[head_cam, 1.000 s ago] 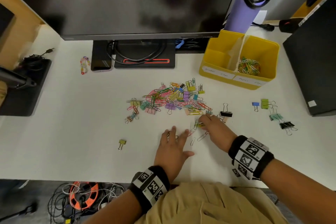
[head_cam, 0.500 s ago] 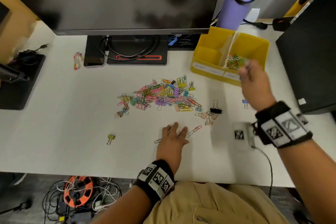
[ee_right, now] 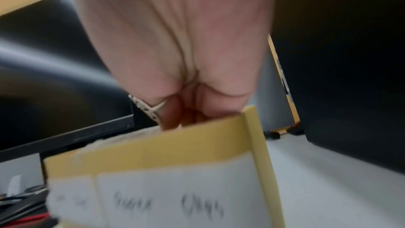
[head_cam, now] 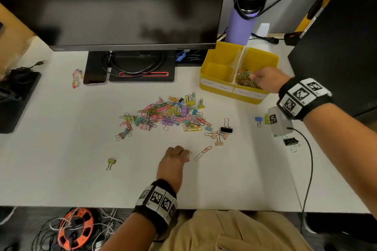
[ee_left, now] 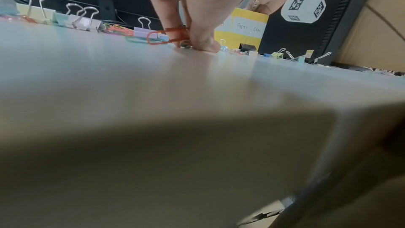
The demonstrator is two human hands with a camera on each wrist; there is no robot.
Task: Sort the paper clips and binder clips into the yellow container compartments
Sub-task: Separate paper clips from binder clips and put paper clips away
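My left hand point(head_cam: 177, 155) rests on the white table near its front edge, fingers curled. It pinches a red paper clip point(ee_left: 168, 35) and a few more beneath the fingertips. A mixed pile of paper clips and binder clips point(head_cam: 169, 114) lies just beyond it. My right hand point(head_cam: 263, 79) reaches into the right compartment of the yellow container point(head_cam: 216, 87), labelled paper clips, over the clips in there point(head_cam: 244, 82). Its fingers point(ee_right: 173, 115) are bunched in a pinch, tips hidden behind the container wall point(ee_right: 175, 145). The left compartment point(head_cam: 220, 69) holds nothing.
A pink and white paper clip point(head_cam: 203, 153) lies right of my left hand, a lone yellow binder clip point(head_cam: 111, 163) to its left. Binder clips point(head_cam: 258, 120) sit under my right wrist. Monitor point(head_cam: 114, 6), purple bottle point(head_cam: 243, 20) and a black box point(head_cam: 342, 47) ring the container.
My right hand carried clips from the pile to the container and has dropped into the right compartment. My left hand's flat fingers have curled round clips on the table.
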